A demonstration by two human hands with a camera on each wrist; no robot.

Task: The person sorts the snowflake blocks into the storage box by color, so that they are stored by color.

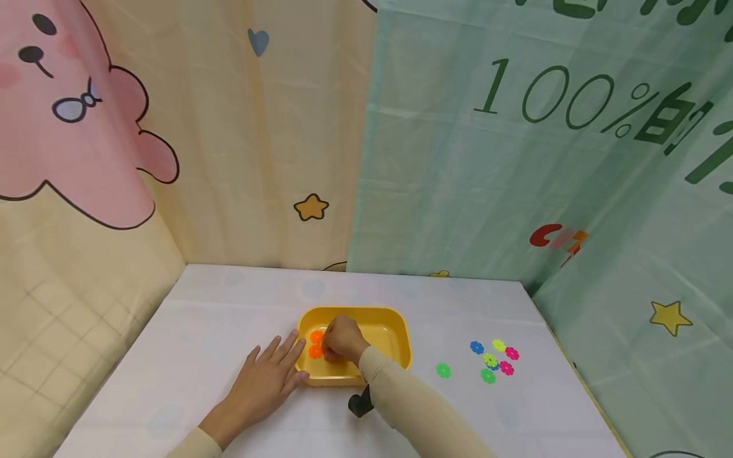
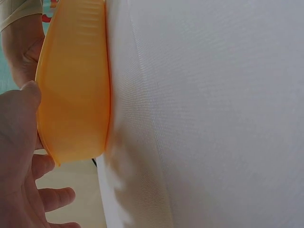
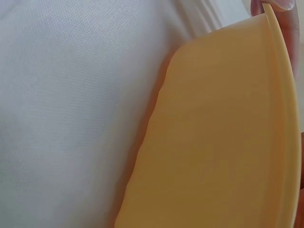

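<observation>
A yellow tray (image 1: 395, 337) stands on the white-covered table. Two orange flower-shaped discs (image 1: 315, 351) lie one behind the other at its left end. My left hand (image 1: 266, 380) is at the tray's left side, fingers straight and spread, with fingertips at the rim; the left wrist view shows its thumb (image 2: 31, 92) against the rim. Inside the tray, my right hand (image 1: 345, 340) reaches down just right of the orange discs, its fingers bent. Its fingertips are largely hidden, and I cannot tell whether they pinch a disc.
To the tray's right lies a loose group of blue, yellow, pink and green flower discs (image 1: 490, 360), some overlapping. One green disc (image 1: 443, 370) lies apart, closer to the tray. A black heart-shaped piece (image 1: 361, 404) shows beneath the right sleeve. Printed curtains (image 1: 275, 140) hang behind the table.
</observation>
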